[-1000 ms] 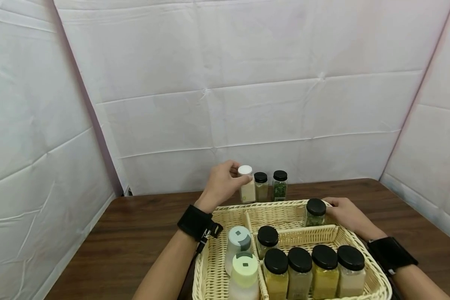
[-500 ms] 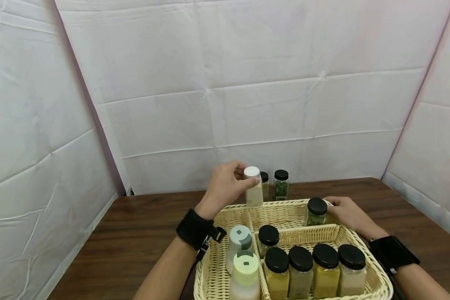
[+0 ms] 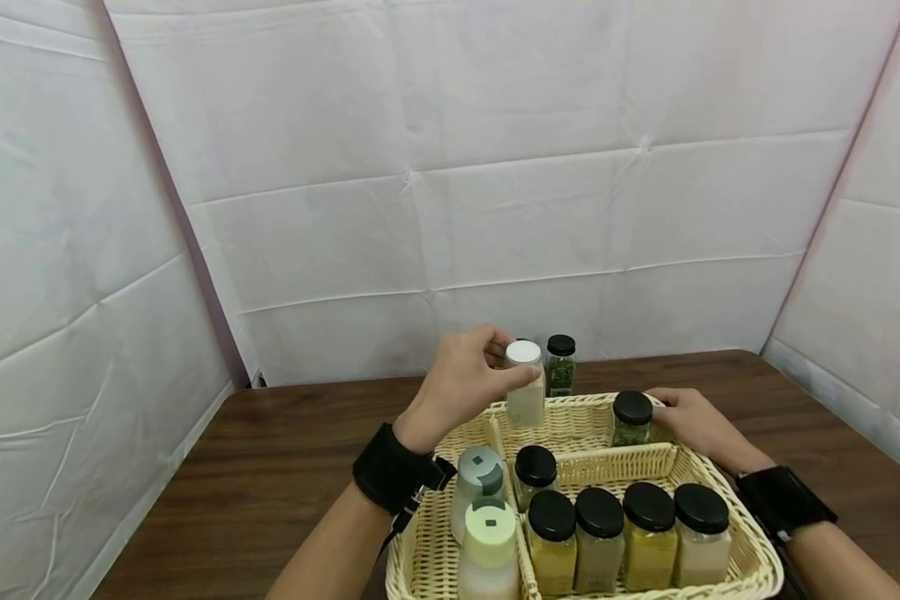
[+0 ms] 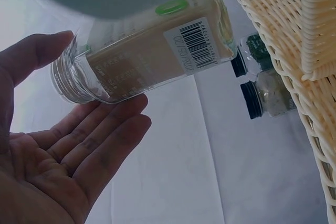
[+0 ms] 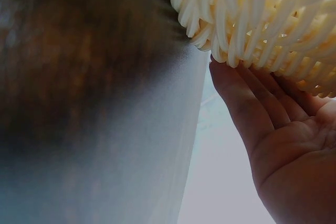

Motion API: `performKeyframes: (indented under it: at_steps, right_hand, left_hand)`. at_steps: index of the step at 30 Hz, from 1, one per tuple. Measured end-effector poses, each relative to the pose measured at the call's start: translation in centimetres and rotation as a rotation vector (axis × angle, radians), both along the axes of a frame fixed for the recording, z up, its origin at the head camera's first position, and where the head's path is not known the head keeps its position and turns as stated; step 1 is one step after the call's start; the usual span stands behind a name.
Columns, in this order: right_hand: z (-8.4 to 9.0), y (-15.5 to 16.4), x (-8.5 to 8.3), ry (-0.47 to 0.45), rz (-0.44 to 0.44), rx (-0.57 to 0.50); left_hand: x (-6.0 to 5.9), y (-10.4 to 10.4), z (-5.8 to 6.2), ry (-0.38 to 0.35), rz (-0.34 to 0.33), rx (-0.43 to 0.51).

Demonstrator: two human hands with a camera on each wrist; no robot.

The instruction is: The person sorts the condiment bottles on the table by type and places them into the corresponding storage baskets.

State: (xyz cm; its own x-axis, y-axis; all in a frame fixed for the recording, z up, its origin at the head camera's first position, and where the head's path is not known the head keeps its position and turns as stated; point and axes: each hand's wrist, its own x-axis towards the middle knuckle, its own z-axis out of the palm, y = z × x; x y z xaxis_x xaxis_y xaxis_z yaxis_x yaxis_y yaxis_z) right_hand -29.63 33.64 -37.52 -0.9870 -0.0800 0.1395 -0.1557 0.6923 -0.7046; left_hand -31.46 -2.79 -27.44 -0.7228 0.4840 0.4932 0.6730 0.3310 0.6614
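Note:
My left hand [image 3: 465, 379] pinches a clear glass spice jar [image 3: 525, 404] with a white cap, thumb on one side and fingers on the other. In the left wrist view, the jar [image 4: 152, 51] shows pale brown powder and a barcode label. It hangs upright over the back compartment of the wicker basket [image 3: 585, 417], just inside the rim. My right hand [image 3: 701, 429] rests at the basket's back right corner, beside a black-capped jar of green herbs [image 3: 632, 421]. In the right wrist view, its fingers [image 5: 241, 103] lie nearly straight against the woven wall [image 5: 236, 19].
A black-capped herb jar [image 3: 561, 367] stands on the wooden table [image 3: 292, 450] behind the basket; another jar there is mostly hidden. Several black-capped jars [image 3: 600, 537] fill the front right compartment. Two squeeze-type bottles [image 3: 489, 542] stand on the left. White sheets [image 3: 495, 208] wall the table.
My left hand has carried the white-capped jar rightward and forward from the table behind the basket to over its back compartment. The right hand has stayed at the corner.

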Motion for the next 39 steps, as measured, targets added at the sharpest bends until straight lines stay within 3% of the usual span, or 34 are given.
performKeyframes:
  at_steps: [17, 39]
  right_hand:
    - [-0.2, 0.2, -0.2, 0.012, -0.010, 0.030]
    - [-0.4, 0.1, -0.3, 0.014, -0.011, 0.022]
  left_hand:
    - [1.9, 0.3, 1.0, -0.088, -0.066, -0.024]
    - [3.2, 1.2, 1.0, -0.070, -0.092, 0.016]
